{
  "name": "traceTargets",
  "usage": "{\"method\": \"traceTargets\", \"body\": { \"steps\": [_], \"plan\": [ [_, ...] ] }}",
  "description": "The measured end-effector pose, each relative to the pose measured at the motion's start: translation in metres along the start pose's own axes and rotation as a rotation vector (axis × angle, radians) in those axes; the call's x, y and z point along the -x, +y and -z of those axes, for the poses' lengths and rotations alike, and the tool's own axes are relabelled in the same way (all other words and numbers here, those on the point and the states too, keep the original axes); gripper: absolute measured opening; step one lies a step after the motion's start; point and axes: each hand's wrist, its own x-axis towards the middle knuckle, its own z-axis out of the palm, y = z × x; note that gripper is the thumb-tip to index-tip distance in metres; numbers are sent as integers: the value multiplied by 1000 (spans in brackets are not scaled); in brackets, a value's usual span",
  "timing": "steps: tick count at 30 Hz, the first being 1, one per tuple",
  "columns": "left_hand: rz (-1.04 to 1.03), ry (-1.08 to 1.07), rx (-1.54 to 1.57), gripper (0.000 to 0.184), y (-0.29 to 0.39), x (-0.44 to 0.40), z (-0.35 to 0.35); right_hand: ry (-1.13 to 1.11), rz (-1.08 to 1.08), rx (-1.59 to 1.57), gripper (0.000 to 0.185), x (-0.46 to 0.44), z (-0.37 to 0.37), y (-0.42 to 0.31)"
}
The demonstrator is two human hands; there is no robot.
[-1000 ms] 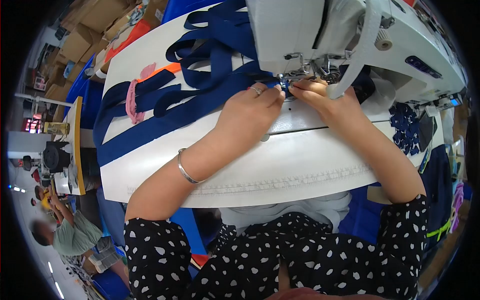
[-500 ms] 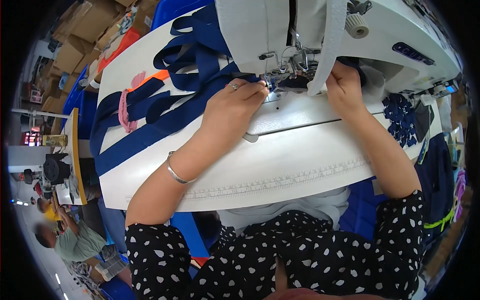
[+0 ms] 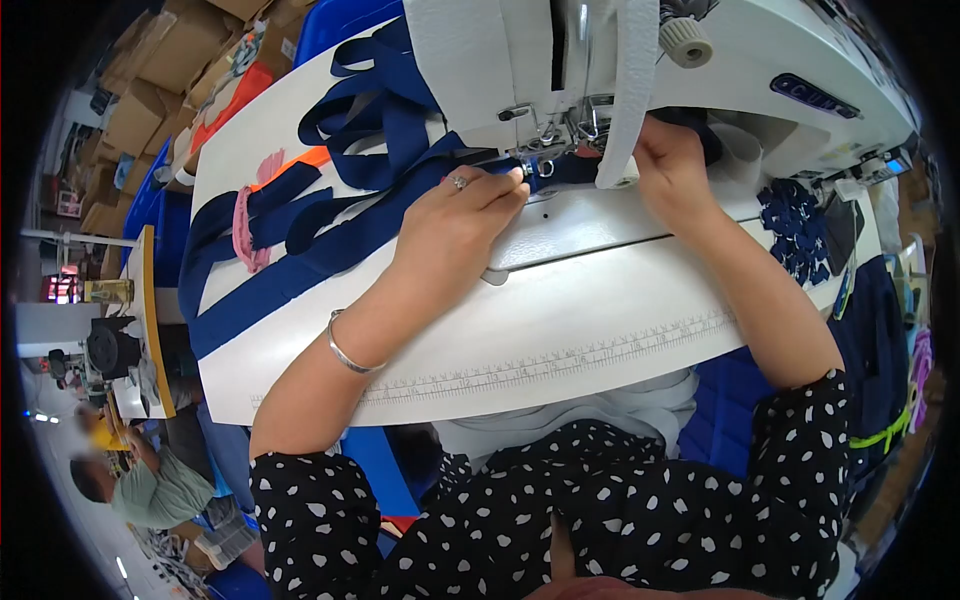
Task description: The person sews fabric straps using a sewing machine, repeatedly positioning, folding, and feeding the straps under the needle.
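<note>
A white sewing machine [image 3: 470,70] stands before me, its presser foot [image 3: 538,165] low over the bed. My left hand [image 3: 455,220], with a ring and a bangle, is closed at the foot's left side, thumb and fingers pinching a navy fabric strip [image 3: 345,225]. The strip runs from there leftward over the table. Right of the needle, my right hand [image 3: 678,170] is closed with its fingertips partly hidden behind a white machine guard [image 3: 628,95]. It grips dark fabric [image 3: 700,128] under the machine arm. Navy cloth also shows between both hands.
Loops of navy strip [image 3: 385,120] and a pink tie [image 3: 243,230] lie on the left of the white table [image 3: 450,385]. Small navy patterned pieces [image 3: 795,230] are heaped at right. Cardboard boxes [image 3: 180,50] are stacked beyond. Another person [image 3: 160,485] sits at far left.
The view has shifted slightly, so the machine appears farther left. Both hands stay close to the presser foot in closed poses. More navy cloth shows between them.
</note>
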Motion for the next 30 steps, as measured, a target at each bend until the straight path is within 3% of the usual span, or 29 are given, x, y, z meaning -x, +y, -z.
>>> {"method": "traceTargets", "body": {
  "steps": [2, 6, 14, 24, 26, 30],
  "plan": [
    [1, -7, -3, 32, 0, -1, 0, -160, 283, 388, 9, 0, -4, 5],
    [-14, -15, -31, 29, -3, 0, 0, -124, 450, 373, 11, 0, -17, 18],
    [83, -53, 1, 31, -17, -4, -5, -169, 173, 564, 12, -3, -20, 13],
    [113, -11, 88, 31, -19, -5, -6, -168, 158, 562, 6, -1, -18, 2],
    [119, -16, 74, 33, -18, -5, -6, -162, -115, 519, 12, 0, -18, -15],
    [129, -2, -21, 32, -15, -4, -7, -301, -103, 606, 31, -2, -17, 12]
  ]
}}
